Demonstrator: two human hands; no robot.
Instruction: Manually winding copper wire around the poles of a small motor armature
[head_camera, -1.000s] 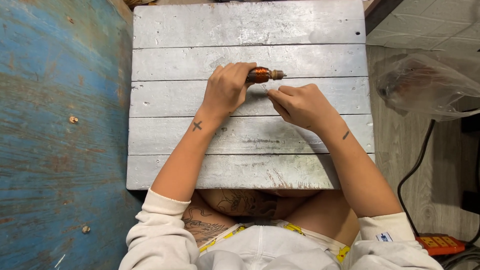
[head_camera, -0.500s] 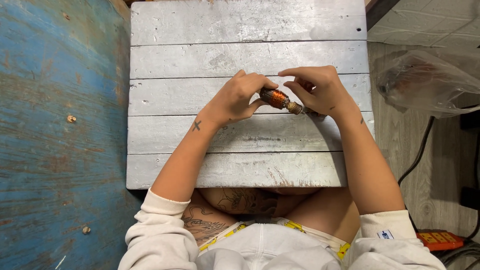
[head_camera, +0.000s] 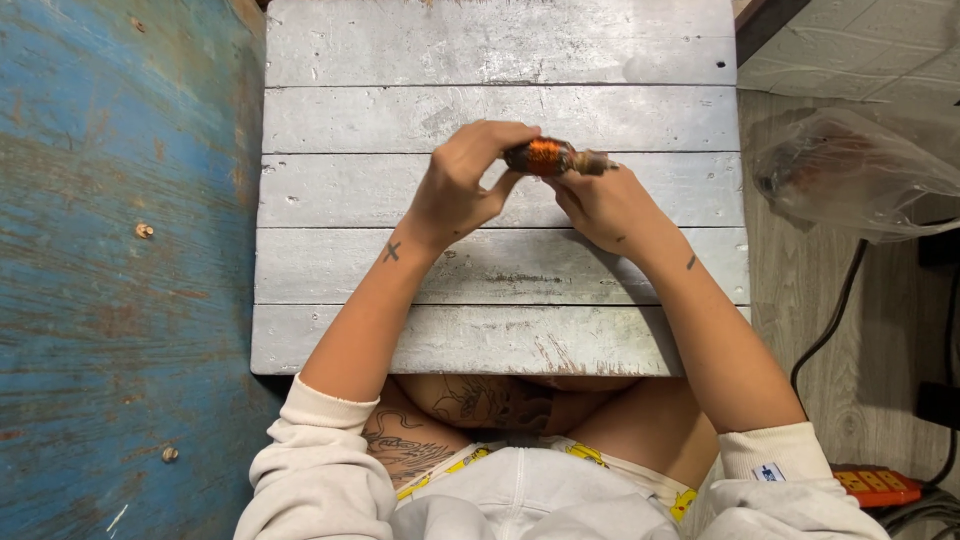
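Observation:
Both hands hold one small cylindrical part wound with copper-coloured wire, a motor armature (head_camera: 548, 157), above the middle planks of a low grey wooden table (head_camera: 500, 50). My left hand (head_camera: 462, 185) pinches its left end between thumb and fingers. My right hand (head_camera: 602, 203) supports the right end, where a short metal shaft sticks out. The armature lies roughly level, held clear of the boards. Tattoos mark both wrists.
A blue painted worn floor (head_camera: 110, 270) lies left of the table. At right, a clear plastic bag (head_camera: 855, 170) with something dark inside rests on wooden flooring, with black cables (head_camera: 830, 330) and an orange power strip (head_camera: 875, 485) near my right elbow.
The armature rose from a tilted hold to a level one, farther up the table. My right hand shifted from above it to beneath its right end; the left hand kept its grip.

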